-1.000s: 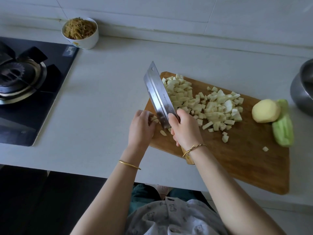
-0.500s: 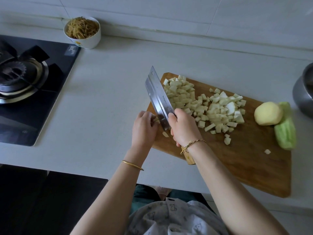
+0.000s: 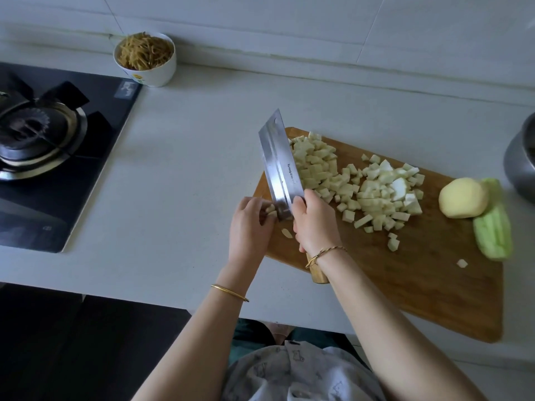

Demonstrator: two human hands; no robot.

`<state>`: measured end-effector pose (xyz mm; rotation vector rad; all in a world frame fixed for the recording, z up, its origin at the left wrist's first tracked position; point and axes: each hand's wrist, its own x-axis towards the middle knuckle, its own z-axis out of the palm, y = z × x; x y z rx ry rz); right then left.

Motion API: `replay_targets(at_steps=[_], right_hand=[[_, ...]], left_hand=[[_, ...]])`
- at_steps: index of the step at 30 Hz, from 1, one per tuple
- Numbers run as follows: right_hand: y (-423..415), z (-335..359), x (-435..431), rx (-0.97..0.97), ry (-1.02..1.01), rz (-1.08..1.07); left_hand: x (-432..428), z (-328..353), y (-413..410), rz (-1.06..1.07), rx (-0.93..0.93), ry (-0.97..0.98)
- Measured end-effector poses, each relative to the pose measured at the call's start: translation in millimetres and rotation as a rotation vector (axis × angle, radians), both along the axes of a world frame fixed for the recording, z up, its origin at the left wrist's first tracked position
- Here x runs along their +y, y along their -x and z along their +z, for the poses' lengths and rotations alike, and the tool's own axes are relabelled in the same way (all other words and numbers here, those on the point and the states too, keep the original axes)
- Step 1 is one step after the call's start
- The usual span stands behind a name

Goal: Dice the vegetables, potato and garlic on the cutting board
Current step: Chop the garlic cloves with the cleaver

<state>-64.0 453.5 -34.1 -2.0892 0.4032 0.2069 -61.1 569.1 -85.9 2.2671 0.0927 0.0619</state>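
A wooden cutting board (image 3: 434,285) lies on the counter. My right hand (image 3: 314,224) grips the wooden handle of a steel cleaver (image 3: 279,163), whose blade rests on the board's left end. My left hand (image 3: 249,224) pinches small pale garlic pieces (image 3: 270,211) against the left side of the blade. One pale slice (image 3: 286,233) lies loose between my hands. A heap of pale diced cubes (image 3: 362,186) covers the board's middle. A peeled potato (image 3: 463,198) and a peeled green vegetable (image 3: 493,227) sit at the board's right end.
A white bowl of brown shreds (image 3: 144,57) stands by the back wall. A black gas hob with a burner (image 3: 37,140) fills the left side. A dark metal pot (image 3: 521,166) is at the right edge. One stray cube (image 3: 462,263) lies on the board.
The cleaver and both hands stay at the board's left end over the garlic, with only small shifts of the blade. The camera view drifted slightly.
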Motion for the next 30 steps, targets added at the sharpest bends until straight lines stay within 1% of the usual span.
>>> replay_targets(at_steps=[3, 7, 14, 18, 24, 27, 30], right_hand=[[5.6, 2.9, -2.3, -0.052, 0.03, 0.02], [7.9, 9.5, -4.1, -0.063, 0.059, 0.036], [8.6, 11.3, 0.0, 0.016, 0.066, 0.061], [5.4, 11.1, 1.8, 0.036, 0.076, 0.075], [-4.3, 7.8, 13.6, 0.08, 0.147, 0.108], [-4.9, 4.8, 13.3, 0.067, 0.129, 0.078], [-4.4, 5.2, 12.0, 0.014, 0.075, 0.031]], left_hand=[[0.5, 1.4, -0.2, 0.022, 0.005, 0.037], [0.8, -1.8, -1.0, 0.021, 0.002, 0.005], [0.8, -1.5, -3.4, 0.019, 0.025, -0.03], [1.2, -1.6, -4.8, 0.017, 0.035, -0.019], [1.8, -3.1, -4.0, 0.032, 0.034, 0.022], [1.8, -3.4, -2.8, 0.034, 0.043, 0.024], [2.2, -3.8, -1.5, 0.036, 0.025, 0.028]])
